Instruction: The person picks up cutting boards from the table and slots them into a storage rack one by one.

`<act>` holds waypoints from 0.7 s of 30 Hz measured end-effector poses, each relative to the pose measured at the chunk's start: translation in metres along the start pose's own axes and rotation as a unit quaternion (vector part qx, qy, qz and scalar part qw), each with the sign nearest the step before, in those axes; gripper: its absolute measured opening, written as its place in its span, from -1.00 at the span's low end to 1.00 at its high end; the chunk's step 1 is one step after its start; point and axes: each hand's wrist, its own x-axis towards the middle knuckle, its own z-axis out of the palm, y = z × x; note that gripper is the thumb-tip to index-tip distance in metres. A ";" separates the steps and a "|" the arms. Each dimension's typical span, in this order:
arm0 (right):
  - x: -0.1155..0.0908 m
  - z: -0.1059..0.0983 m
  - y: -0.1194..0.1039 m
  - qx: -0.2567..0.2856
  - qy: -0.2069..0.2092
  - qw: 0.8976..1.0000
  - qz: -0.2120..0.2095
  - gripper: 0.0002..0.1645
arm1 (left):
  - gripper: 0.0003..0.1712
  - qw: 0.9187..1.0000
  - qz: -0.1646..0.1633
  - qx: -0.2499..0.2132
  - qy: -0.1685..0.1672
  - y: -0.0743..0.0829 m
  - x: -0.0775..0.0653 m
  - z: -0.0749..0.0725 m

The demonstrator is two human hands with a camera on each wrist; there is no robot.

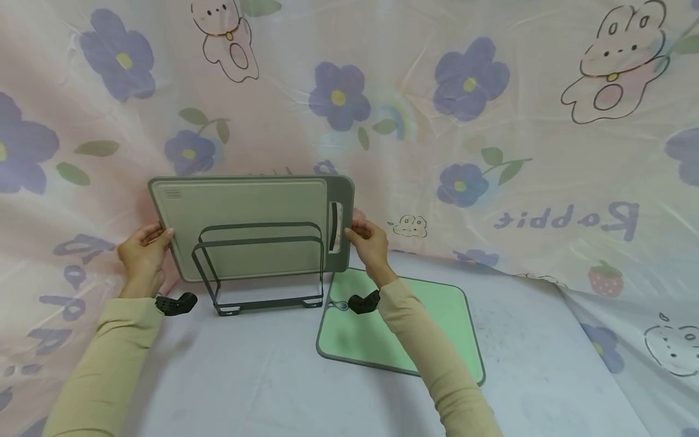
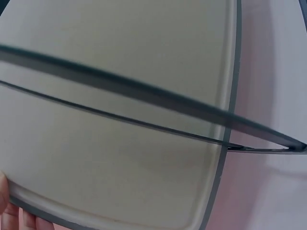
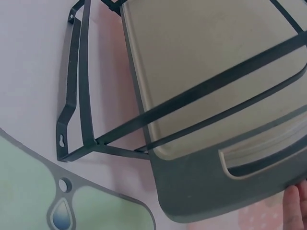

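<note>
A beige cutting board [image 1: 246, 206] with a grey rim and a slotted grey handle end stands almost upright behind the two visible hoops of a dark metal rack [image 1: 256, 303]. The left hand [image 1: 143, 255] pinches its left edge, thumb on the near face. At the handle end, the right hand [image 1: 371, 243] grips the outer edge beside the slot. In the left wrist view the board [image 2: 120, 163] lies behind the rack's bars, and its lower edge is apart from the table. Whether another hoop stands behind the board is hidden.
A light green cutting board [image 1: 371, 331] with a grey rim lies flat on the white table [image 1: 246, 376], right of the rack and partly under the right forearm. A patterned curtain [image 1: 398, 170] hangs close behind. Black devices [image 1: 176, 304] are worn on both wrists.
</note>
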 end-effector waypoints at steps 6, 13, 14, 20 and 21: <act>-0.005 -0.004 -0.002 -0.005 -0.026 1.000 0.006 -0.72 | -0.77 1.000 -0.003 0.007 -0.005 0.003 -0.008 0.003; -0.008 -0.008 -0.004 0.003 -0.052 0.999 0.004 -0.67 | -0.80 0.999 -0.004 0.016 -0.036 0.007 -0.013 0.000; -0.008 -0.008 -0.004 0.006 -0.052 0.999 0.004 -0.67 | -0.80 0.999 -0.005 0.020 -0.043 0.007 -0.013 0.000; -0.006 -0.012 -0.004 0.015 -0.053 0.998 0.005 -0.67 | -0.72 0.995 -0.013 0.038 -0.093 0.010 -0.017 -0.005; -0.006 -0.013 -0.005 0.015 -0.053 0.998 0.006 -0.67 | -0.69 0.994 -0.013 0.041 -0.100 0.010 -0.018 -0.005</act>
